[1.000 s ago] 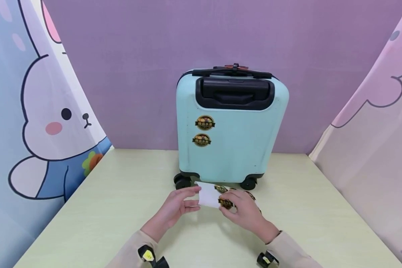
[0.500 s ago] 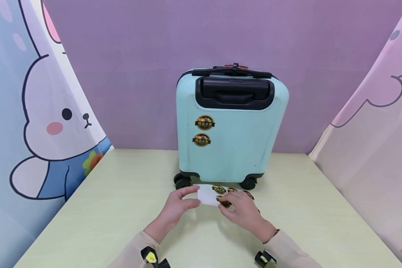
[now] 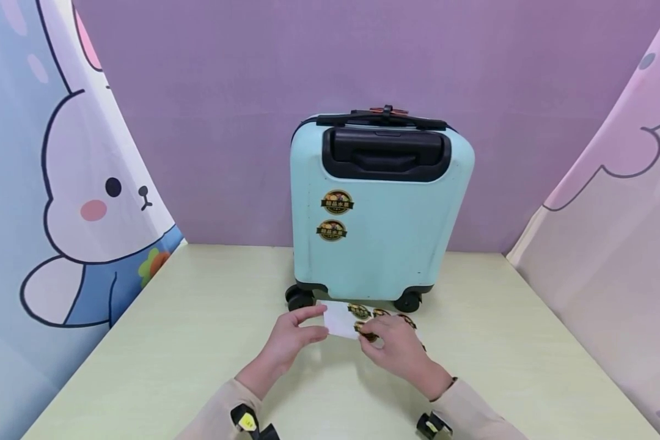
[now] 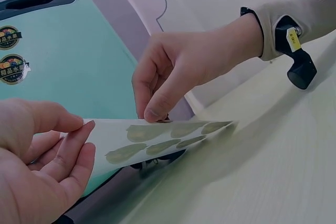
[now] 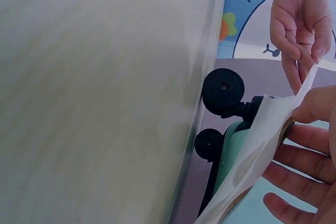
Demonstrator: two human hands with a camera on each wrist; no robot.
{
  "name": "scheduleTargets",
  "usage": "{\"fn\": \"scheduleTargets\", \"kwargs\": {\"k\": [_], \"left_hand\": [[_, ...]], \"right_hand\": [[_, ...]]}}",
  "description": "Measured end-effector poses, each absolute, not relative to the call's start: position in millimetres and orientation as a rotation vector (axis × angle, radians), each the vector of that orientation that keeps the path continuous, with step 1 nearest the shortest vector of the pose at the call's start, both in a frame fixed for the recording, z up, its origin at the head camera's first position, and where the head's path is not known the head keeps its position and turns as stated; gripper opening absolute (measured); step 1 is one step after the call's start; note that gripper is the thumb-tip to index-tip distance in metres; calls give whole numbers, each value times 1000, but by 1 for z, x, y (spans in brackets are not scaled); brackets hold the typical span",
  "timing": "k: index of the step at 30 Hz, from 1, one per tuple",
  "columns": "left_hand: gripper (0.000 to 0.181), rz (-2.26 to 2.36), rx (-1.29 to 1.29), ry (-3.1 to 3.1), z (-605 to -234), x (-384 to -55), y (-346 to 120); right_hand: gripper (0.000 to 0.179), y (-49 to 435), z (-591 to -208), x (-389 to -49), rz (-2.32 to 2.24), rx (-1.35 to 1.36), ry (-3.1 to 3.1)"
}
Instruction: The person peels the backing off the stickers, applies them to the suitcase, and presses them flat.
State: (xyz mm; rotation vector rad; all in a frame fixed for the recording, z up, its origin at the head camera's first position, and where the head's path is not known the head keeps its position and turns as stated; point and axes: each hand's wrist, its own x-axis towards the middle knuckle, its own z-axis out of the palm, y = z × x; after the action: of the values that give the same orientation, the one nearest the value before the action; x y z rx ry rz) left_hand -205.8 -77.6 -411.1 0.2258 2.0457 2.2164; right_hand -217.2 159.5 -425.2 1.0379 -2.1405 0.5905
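Observation:
My left hand (image 3: pixel 287 341) pinches the left edge of a white sticker sheet (image 3: pixel 338 320) between thumb and fingers. The sheet is held up over the table and carries several round black-and-gold stickers. At its near edge, the thumb and fingers of my right hand (image 3: pixel 400 349) pinch one sticker (image 3: pixel 367 333), partly hidden by the fingertips. From the left wrist view, the sheet's underside (image 4: pixel 113 135) shows the stickers through the backing. Behind the sheet stands a mint-green suitcase (image 3: pixel 385 244) bearing two matching stickers, an upper sticker (image 3: pixel 337 202) and a lower sticker (image 3: pixel 331 230).
The suitcase rests on black wheels (image 3: pixel 408 302) on a pale table (image 3: pixel 225 293). A purple backdrop (image 3: pixel 209 122) rises behind it. Printed cloths hang at both sides, the left cloth (image 3: pixel 82 214) with a cartoon rabbit. Each wrist wears a small black camera.
My left thumb has come up against the sheet's edge, and the sheet has shifted slightly left. My right hand keeps its pinch at the sticker, almost still.

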Motion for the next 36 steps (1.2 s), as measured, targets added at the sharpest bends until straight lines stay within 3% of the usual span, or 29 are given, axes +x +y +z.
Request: {"fn": "scheduleTargets", "kwargs": {"k": [8, 23, 36], "left_hand": [[48, 2265, 239, 1947, -410, -205, -77], [60, 2470, 152, 1843, -419, -201, -65], [17, 2662, 88, 1732, -430, -197, -43]], "right_hand": [[20, 157, -426, -216, 600, 1030, -2135], [15, 154, -424, -213, 595, 973, -2195], [10, 149, -422, -214, 655, 895, -2246]]}}
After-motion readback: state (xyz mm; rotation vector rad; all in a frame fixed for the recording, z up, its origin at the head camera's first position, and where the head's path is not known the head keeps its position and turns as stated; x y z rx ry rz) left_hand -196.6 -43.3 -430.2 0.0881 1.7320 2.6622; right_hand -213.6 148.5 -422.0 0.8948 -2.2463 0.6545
